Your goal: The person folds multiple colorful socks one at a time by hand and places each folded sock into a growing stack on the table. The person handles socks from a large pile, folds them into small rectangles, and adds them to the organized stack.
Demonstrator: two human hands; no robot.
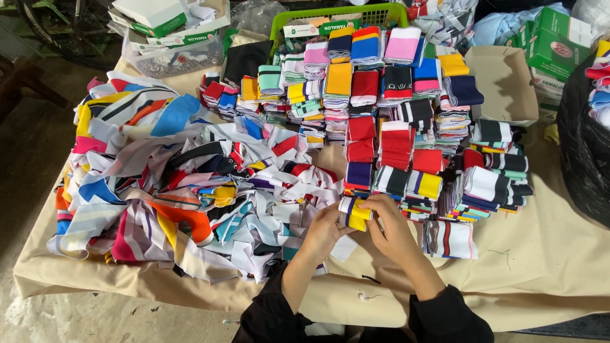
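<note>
both hands closed on a folded yellow-white-purple fabric band [354,213] at worktop [540,267] front centre: left hand [324,232] grip pinches its left edge, right hand [393,228] its right. loose strip heap [178,184] left, folded stacks [406,140] behind.

The folded strip [354,213] between the hands is yellow with white and a dark purple band. The loose heap [184,184] mixes white, navy, red, orange, sky blue, pink and yellow, much of it striped. The folded stacks [394,127] run red, yellow, navy, pink, mint and black-and-white stripes (one royal blue with a red-orange band). A lone white piece [450,239] carries a dark red stripe. The basket [330,14] is bright green, the cloth [546,254] beige, the boxes [556,41] green and white, the sleeves [445,317] black.
</note>
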